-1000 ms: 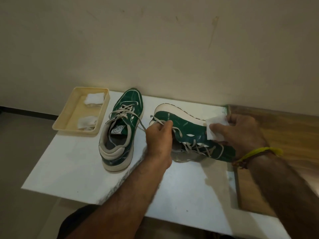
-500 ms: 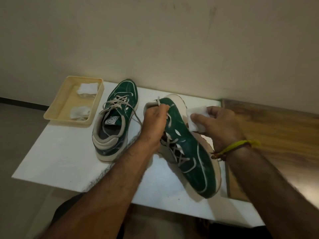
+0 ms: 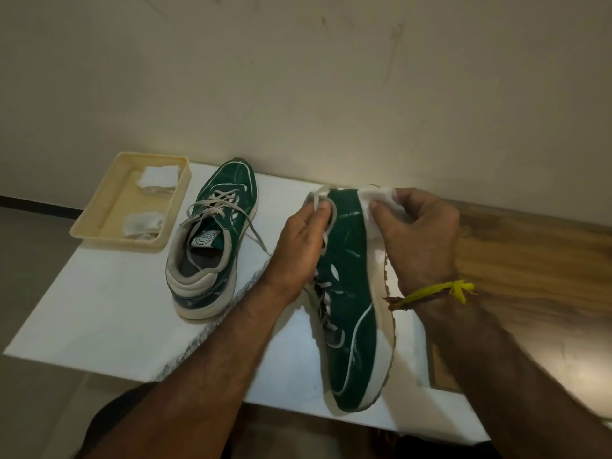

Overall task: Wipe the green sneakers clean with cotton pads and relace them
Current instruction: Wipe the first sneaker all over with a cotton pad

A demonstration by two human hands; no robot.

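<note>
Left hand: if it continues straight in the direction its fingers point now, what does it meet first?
The left hand grips the tilted sneaker at its heel end, fingers pointing away towards the wall. Past the heel only bare table shows, then probably the wall; depth is unclear.

Single head-worn wide-angle cam, looks forward and steeply down over the white rectangular tabletop [image 3: 99, 319], near enough that both bare forearms enter from the bottom edge. Facing the plain beige wall [image 3: 298, 77], which fills the upper half. Edges bow from lens distortion. No second view.
</note>
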